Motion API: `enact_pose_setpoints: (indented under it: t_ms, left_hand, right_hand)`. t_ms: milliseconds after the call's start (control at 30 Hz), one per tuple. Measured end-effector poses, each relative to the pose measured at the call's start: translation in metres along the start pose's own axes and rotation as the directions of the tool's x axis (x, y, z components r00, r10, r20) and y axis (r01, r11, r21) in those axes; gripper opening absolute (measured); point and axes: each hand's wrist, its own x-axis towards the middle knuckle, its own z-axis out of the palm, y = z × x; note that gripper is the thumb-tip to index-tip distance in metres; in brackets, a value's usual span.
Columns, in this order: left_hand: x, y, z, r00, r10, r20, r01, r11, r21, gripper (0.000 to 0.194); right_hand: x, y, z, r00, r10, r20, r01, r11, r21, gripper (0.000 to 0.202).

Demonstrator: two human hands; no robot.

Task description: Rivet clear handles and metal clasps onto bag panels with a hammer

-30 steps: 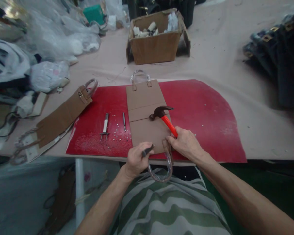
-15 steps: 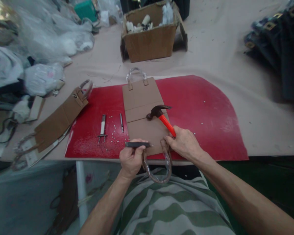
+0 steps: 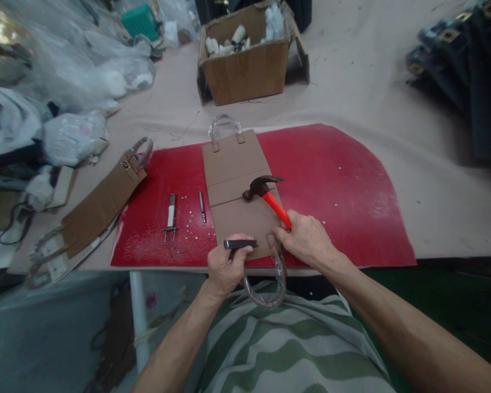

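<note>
A tan leather panel (image 3: 237,164) lies on a red mat (image 3: 319,180), with a plastic-wrapped handle (image 3: 225,121) at its far end and another handle (image 3: 265,300) hanging over the table's front edge. My left hand (image 3: 225,265) is closed around a dark metal punch (image 3: 239,244), tilted over the panel's near edge. In my right hand (image 3: 309,237) is the orange grip of a claw hammer (image 3: 276,208), its dark head above the panel's middle. Left of the panel lie a thin metal rod (image 3: 202,206), a two-pronged tool (image 3: 171,213) and several small white bits.
A second tan panel with handles (image 3: 102,210) overhangs the mat's left side. Behind stands a cardboard box (image 3: 245,73) of white pieces. Plastic bags (image 3: 76,136) crowd the left; dark strapped items (image 3: 474,82) are piled at the right.
My left hand has shifted slightly right with the punch, which now points more toward the camera. The hammer stays nearly where it was in my right hand. The whole view has shifted slightly.
</note>
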Motion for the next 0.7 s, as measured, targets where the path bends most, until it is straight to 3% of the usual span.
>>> enact_pose_setpoints:
  t_ms: [700]
  left_hand:
    - [0.0058, 0.0017, 0.0074, 0.996, -0.007, 0.091, 0.008, 1.000, -0.013, 0.010]
  right_hand:
    - [-0.0014, 0.0081, 0.0066, 0.995, -0.072, -0.076, 0.075, 0.996, 0.037, 0.025]
